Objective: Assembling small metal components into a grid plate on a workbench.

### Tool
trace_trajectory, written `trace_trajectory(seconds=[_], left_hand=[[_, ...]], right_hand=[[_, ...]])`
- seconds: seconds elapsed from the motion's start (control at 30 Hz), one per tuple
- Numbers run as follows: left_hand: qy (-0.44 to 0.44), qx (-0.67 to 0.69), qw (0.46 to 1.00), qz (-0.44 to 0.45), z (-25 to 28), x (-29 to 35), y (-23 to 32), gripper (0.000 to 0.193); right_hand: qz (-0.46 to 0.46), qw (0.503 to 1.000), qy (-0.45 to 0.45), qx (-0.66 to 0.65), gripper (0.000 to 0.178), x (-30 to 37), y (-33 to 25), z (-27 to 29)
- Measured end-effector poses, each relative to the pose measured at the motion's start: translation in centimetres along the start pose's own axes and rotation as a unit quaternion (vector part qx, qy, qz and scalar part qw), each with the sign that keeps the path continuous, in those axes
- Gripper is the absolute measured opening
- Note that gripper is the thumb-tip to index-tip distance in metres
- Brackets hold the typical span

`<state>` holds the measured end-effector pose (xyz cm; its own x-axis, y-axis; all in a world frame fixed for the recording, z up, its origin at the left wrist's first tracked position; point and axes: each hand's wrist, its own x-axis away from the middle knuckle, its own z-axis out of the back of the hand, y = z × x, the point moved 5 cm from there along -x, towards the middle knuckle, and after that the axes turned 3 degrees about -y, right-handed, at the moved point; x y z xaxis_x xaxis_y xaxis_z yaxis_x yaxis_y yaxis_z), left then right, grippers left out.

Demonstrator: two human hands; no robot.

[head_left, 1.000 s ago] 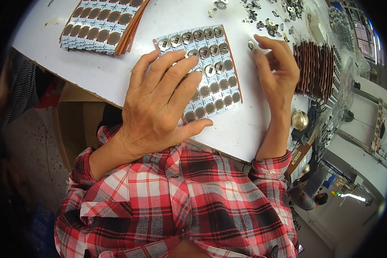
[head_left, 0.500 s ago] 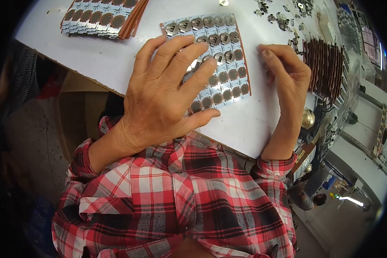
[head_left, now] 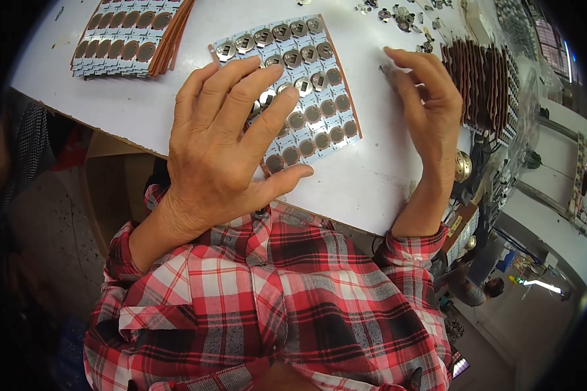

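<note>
My left hand (head_left: pixel 222 140) lies over a light-blue circuit-board panel (head_left: pixel 319 135) with brown edges, fingers spread, holding nothing. Rows of round pads cover the panel. Silver metal battery clips (head_left: pixel 281 31) sit on the far rows, while the nearer rows show bare dark round pads (head_left: pixel 322 141). Part of the panel's left side is hidden under my fingers. To the right of the panel, my right hand (head_left: pixel 430 98) is raised a little over the white table, thumb and forefinger curled toward each other. A small grey metal piece (head_left: pixel 387 69), blurred, shows at their tips.
A stack of similar panels (head_left: pixel 120 39) stands at the far left. Loose metal clips (head_left: pixel 403 19) are scattered at the far right of the white table (head_left: pixel 346 189). Beside my right hand stands a row of brown-edged panels (head_left: pixel 479 85). Another person (head_left: pixel 469 290) is in the right background.
The whole view has shifted, so the panel appears farther left. Relative to the panel, my right hand has moved slightly away and to the right. My left hand stays on the panel.
</note>
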<state>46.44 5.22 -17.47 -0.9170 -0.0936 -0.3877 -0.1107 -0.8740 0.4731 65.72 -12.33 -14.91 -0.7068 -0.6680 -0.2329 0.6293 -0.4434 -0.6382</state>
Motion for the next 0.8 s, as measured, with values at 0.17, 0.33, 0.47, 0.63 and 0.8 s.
trace_trajectory(seconds=[0.17,0.33,0.47,0.63,0.8], left_hand=[[0.001,-0.004,1.000,0.001,0.1,0.1,0.0,0.081],[0.007,0.009,1.000,0.001,0.3,-0.1,0.3,0.078],[0.009,0.015,1.000,-0.002,0.3,-0.1,0.2,0.074],[0.013,0.013,1.000,0.001,0.2,-0.1,0.2,0.072],[0.014,0.016,1.000,0.004,0.2,0.0,0.1,0.071]], right_hand=[[0.016,0.996,-0.066,0.062,0.026,0.1,-0.2,-0.7],[-0.144,0.972,-0.063,-0.172,0.019,0.6,-1.4,-2.0],[-0.142,0.940,-0.062,-0.305,0.019,0.7,-2.2,-4.1],[-0.146,0.951,-0.080,-0.260,0.020,0.6,-2.5,-4.8],[-0.116,0.958,-0.063,-0.253,0.018,0.7,-2.6,-5.0]])
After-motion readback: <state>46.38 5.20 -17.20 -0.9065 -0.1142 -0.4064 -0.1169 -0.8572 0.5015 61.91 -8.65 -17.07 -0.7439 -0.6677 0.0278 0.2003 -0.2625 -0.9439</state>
